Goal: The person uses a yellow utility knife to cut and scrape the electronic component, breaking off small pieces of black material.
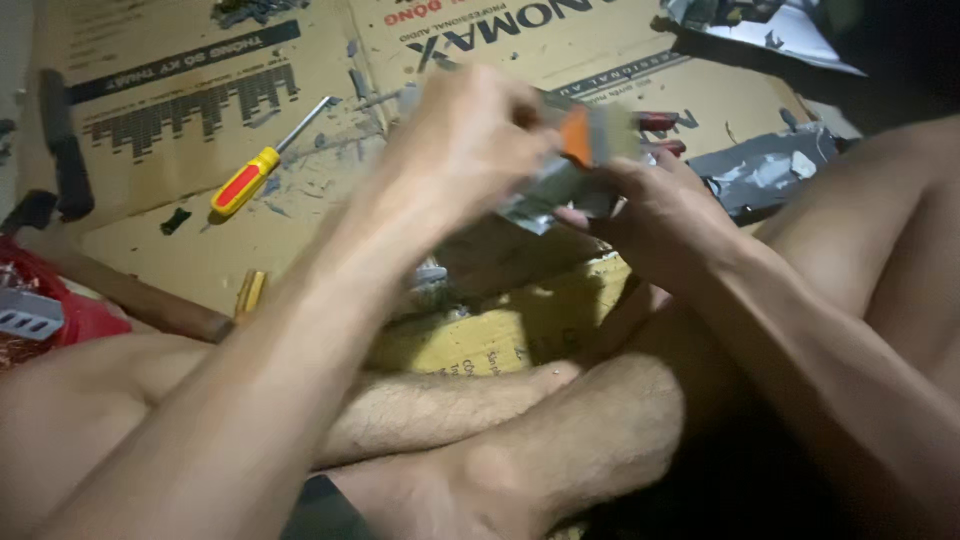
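1. The person is sitting cross-legged on flattened cardboard [200, 250] spread over the floor, and both hands are meeting above the lap, over a yellow box [470, 345] lying in front of the legs.
2. The left hand [465, 140] is curling its fingers [520, 110] down onto the top of a small grey part [565, 190] with an orange piece [577, 135] on it. The picture is blurred here, so I cannot tell exactly how the fingers are closing, only that they are bent tight over the upper end.
3. The right hand [670, 210] is cradling the same grey part from below and from the right side, with its fingers wrapped closed under it.
4. The relation that matters: the grey part is sitting between the two hands, touching both, raised clear of the cardboard. Its long axis is appearing to run from lower left up towards the orange piece, tilted rather than level. The orange piece is lying just beside the left fingertips and above the right thumb, so the left hand is the nearer one to it.
5. A screwdriver [250, 175] with a yellow and red handle is lying well apart on the cardboard to the left, its shaft pointing up and right, nearer the left arm than the right.
6. Crumpled silvery wrapping [765, 170] is lying on the floor just beyond the right hand.
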